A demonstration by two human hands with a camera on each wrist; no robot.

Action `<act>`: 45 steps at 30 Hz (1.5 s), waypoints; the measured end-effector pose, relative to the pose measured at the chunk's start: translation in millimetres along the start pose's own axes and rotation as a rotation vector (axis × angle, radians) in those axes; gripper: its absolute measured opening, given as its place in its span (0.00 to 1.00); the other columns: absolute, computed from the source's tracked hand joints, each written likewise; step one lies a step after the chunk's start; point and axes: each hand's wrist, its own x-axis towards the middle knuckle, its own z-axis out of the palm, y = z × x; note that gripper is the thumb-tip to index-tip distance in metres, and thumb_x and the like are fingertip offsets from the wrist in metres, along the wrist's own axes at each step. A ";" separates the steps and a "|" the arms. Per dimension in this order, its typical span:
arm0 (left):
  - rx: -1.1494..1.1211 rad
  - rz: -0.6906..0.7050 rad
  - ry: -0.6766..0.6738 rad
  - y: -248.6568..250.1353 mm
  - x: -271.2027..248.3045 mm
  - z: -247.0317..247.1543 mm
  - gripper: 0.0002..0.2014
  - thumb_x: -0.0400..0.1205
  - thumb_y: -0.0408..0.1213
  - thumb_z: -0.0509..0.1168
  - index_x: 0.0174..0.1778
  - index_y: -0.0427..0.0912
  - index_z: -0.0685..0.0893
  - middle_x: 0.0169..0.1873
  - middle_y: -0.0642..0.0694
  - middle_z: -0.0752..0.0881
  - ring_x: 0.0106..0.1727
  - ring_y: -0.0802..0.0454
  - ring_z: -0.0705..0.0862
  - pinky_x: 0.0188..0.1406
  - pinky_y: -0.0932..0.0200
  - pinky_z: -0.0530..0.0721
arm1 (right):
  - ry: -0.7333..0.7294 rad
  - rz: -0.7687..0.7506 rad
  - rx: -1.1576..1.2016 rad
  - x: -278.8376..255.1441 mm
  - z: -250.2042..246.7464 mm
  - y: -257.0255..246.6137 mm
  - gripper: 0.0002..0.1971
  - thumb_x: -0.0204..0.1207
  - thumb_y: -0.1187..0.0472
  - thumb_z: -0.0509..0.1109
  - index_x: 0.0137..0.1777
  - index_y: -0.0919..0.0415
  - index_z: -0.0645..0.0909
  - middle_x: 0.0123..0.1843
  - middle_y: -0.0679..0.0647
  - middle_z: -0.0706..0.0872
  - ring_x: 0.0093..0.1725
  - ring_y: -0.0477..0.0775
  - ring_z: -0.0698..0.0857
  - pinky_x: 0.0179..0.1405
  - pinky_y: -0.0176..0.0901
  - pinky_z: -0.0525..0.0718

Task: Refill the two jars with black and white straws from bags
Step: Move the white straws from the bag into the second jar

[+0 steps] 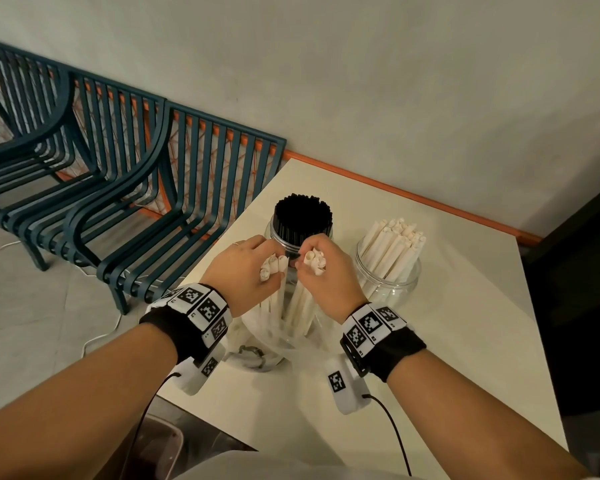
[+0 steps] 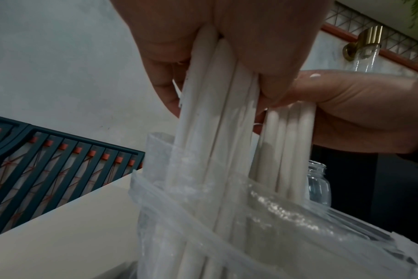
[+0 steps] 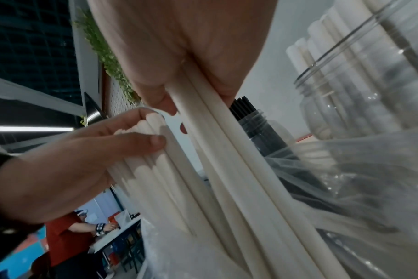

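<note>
Left hand (image 1: 246,271) fingers curled around a small bundle of white straws (image 1: 274,268), gripped near the top ends. Right hand (image 1: 326,271) likewise clamped on a second bundle of white straws (image 1: 315,260). Both bundles stand with lower ends inside a clear plastic bag (image 1: 291,336) on the white table (image 1: 465,341), directly in front of the person. Behind the hands: jar of black straws (image 1: 302,220), packed full. To its right: jar of white straws (image 1: 390,268). Stacked teal chairs (image 1: 125,188) to the left of the table.
</note>
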 end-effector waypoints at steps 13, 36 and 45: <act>-0.001 -0.041 -0.016 0.0 -0.7 -0.9 0.15 0.77 0.46 0.65 0.59 0.50 0.77 0.51 0.51 0.81 0.49 0.48 0.79 0.43 0.59 0.70 | -0.007 0.190 0.242 -11.4 2.4 4.5 0.11 0.77 0.71 0.69 0.50 0.54 0.77 0.45 0.53 0.88 0.49 0.51 0.87 0.55 0.45 0.84; 0.020 -0.071 -0.037 4.1 8.9 -0.3 0.16 0.78 0.48 0.64 0.61 0.52 0.75 0.53 0.53 0.80 0.47 0.54 0.75 0.45 0.60 0.70 | 0.471 -0.017 0.131 24.5 -142.1 -34.1 0.12 0.78 0.68 0.71 0.54 0.54 0.73 0.46 0.52 0.88 0.53 0.56 0.88 0.59 0.52 0.84; 0.013 -0.074 -0.029 3.3 8.6 0.6 0.16 0.77 0.48 0.65 0.60 0.53 0.76 0.52 0.52 0.81 0.48 0.49 0.79 0.44 0.58 0.72 | 0.410 0.016 -0.024 21.3 -105.9 2.1 0.14 0.78 0.69 0.69 0.58 0.51 0.75 0.48 0.53 0.85 0.49 0.35 0.83 0.59 0.26 0.75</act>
